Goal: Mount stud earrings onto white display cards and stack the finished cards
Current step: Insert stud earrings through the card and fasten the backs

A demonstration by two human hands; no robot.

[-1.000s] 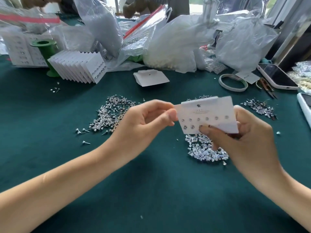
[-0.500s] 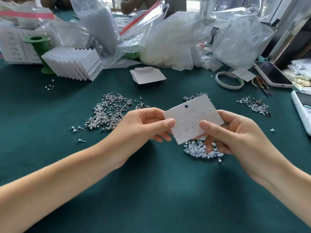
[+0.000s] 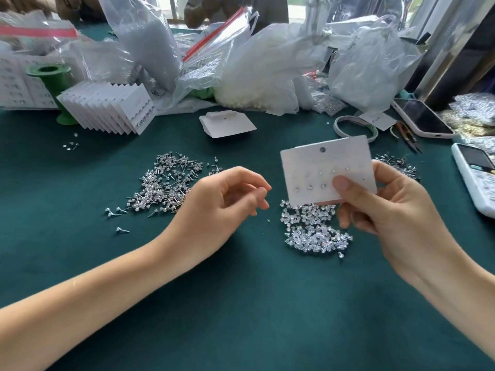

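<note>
Right hand (image 3: 388, 210): held a white display card (image 3: 326, 170) upright above the table, thumb pressed on the card's face and the other fingers clamped behind its lower right corner.
Display card: carried several small studs in two rows, with a round hole near its top edge; it hung just above the pile of clear earring backs (image 3: 316, 231).
Left hand (image 3: 222, 199): hovered apart from the card, to its left, fingers loosely curled with thumb and forefinger close together; whether anything was pinched between them could not be told.
Stud earrings (image 3: 166, 183): lay in a loose heap on the green table cloth (image 3: 241, 303), just behind the left hand, with a few strays scattered to the left.
Finished cards (image 3: 112, 111): stood in a fanned stack at the far left, leaning beside a green spool (image 3: 51, 76).
Blank card (image 3: 227, 124): lay flat on the cloth, well behind the hands.
Second stud heap (image 3: 399, 164): showed partly, behind the right hand.
Background: clear plastic bags (image 3: 267, 62) crowded the far edge; a phone (image 3: 423, 119) and a roll of tape (image 3: 353, 127) lay at the right.
</note>
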